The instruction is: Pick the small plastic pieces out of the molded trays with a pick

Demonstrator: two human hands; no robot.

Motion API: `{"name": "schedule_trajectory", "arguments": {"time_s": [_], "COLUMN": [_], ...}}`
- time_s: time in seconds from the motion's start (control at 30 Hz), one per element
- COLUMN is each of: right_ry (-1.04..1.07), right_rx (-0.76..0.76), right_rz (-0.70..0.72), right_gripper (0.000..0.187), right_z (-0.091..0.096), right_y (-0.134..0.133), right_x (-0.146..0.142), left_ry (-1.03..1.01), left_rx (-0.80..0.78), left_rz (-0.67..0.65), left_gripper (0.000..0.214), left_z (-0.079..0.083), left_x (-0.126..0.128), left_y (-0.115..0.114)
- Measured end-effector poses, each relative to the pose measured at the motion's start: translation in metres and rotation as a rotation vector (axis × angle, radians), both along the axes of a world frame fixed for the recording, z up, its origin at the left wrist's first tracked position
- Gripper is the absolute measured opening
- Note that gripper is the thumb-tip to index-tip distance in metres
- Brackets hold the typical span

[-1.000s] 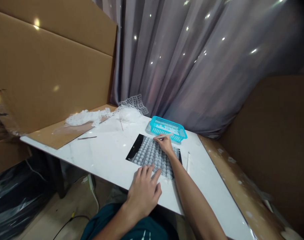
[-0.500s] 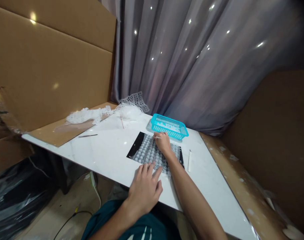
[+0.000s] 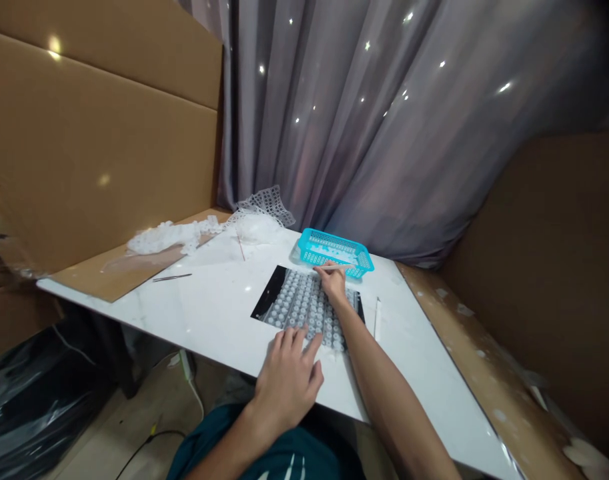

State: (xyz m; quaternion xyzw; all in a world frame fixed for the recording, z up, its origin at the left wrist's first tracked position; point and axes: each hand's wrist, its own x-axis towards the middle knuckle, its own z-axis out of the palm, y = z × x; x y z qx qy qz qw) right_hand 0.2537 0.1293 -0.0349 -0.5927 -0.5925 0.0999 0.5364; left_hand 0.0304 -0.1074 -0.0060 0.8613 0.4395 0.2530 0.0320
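Note:
My right hand point(image 3: 334, 283) is closed around a thin, white, pen-like tool point(image 3: 341, 267), held nearly level just in front of a turquoise plastic basket point(image 3: 369, 268). White pieces too small to name lie in the basket. Below that hand is a black-edged sheet point(image 3: 273, 290) bearing rows of round, whitish, button-like pieces point(image 3: 298, 300). At the sheet's near edge my left hand point(image 3: 289, 373) rests with spread fingers, fingertips touching the sheet, holding nothing. My right forearm hides part of the sheet's right side.
On the white table point(image 3: 209, 313) lie dark tweezers point(image 3: 172, 277) at left and a slim white tool point(image 3: 377, 320) at right. White netting point(image 3: 267, 203) and crumpled white scraps point(image 3: 169, 237) sit at the back left. Cardboard panels point(image 3: 99, 133) and a grey curtain point(image 3: 324, 120) enclose the table.
My right hand has moved slightly away from me towards the basket, and its tool has swung to point right, over the basket's near side. My left hand stays on the sheet's edge.

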Motion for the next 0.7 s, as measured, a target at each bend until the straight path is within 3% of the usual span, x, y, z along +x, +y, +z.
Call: {"name": "schedule_trajectory", "arguments": {"time_s": [0.37,0.7], "right_ry": [-0.083,-0.384], "right_rx": [0.006,-0.101], "right_rz": [0.041,0.033], "right_gripper": [0.024,0.014], "right_z": [0.002,0.010], "right_y": [-0.005,-0.013], "right_x": [-0.001,-0.013], "left_ry": [-0.011,-0.004], "left_rx": [0.044,0.069], "left_rz": [0.030,0.021], "left_gripper": [0.050,0.051], "left_z": [-0.010,-0.005], "left_x": [0.000,0.002], "left_y": [0.001,-0.001]}}
